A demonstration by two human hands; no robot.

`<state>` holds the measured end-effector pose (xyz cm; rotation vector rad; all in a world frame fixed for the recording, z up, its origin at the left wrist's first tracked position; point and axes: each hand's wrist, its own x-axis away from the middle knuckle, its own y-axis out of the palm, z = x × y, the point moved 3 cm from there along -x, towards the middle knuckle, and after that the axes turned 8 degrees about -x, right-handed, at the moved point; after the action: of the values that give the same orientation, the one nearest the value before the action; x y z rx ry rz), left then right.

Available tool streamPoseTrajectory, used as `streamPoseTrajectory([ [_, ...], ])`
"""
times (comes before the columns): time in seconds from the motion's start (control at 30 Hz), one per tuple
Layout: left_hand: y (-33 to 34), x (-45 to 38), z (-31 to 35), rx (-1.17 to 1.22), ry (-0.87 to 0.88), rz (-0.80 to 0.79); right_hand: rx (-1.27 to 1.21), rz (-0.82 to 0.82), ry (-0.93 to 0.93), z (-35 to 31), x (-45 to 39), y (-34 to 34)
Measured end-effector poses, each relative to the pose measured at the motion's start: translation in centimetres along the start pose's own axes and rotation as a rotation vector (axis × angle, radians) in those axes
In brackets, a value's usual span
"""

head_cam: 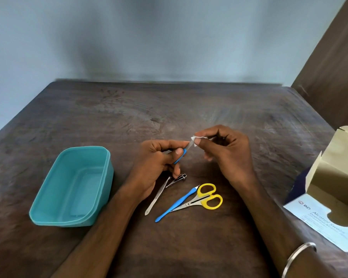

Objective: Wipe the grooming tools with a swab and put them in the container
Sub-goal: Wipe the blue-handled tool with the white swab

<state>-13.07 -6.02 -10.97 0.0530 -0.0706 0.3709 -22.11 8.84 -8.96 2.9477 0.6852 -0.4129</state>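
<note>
Both forearms extend from the lower edge of the view toward the middle and converge there. The left hand (157, 163) is raised, palm turned inward, fingers curled; thumb and forefinger pinch a blue-handled tool (181, 155). The right hand (227, 155) is raised just beside it, at slightly greater height. Its thumb and forefinger pinch a white swab (197, 137) around the tool's tip; the remaining fingers are curled loosely. The right wrist carries a metal bangle (297, 257). Both forearms are bare.
</note>
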Motion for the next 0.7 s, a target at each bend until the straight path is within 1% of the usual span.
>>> streamPoseTrajectory([
  [0.2,-0.02,0.10,0.22,-0.035,0.001,-0.037,-0.045,0.051,-0.006,0.06,-0.18,-0.42],
  [0.3,-0.09,0.26,0.24,-0.245,0.074,0.002,-0.015,0.061,-0.007,0.10,-0.16,-0.44],
  [0.37,-0.09,0.20,0.21,-0.308,0.121,0.059,-0.017,0.057,-0.010,0.12,-0.16,-0.41],
  [0.43,-0.18,0.08,0.21,-0.274,0.153,0.094,-0.029,0.046,-0.018,0.05,-0.17,-0.30],
  [0.53,-0.28,-0.02,0.27,-0.221,0.170,0.099,-0.062,0.040,-0.046,-0.16,-0.14,-0.14],
  [0.7,-0.01,0.05,0.29,-0.133,0.134,0.078,-0.087,0.020,-0.058,-0.34,-0.05,-0.04],
])
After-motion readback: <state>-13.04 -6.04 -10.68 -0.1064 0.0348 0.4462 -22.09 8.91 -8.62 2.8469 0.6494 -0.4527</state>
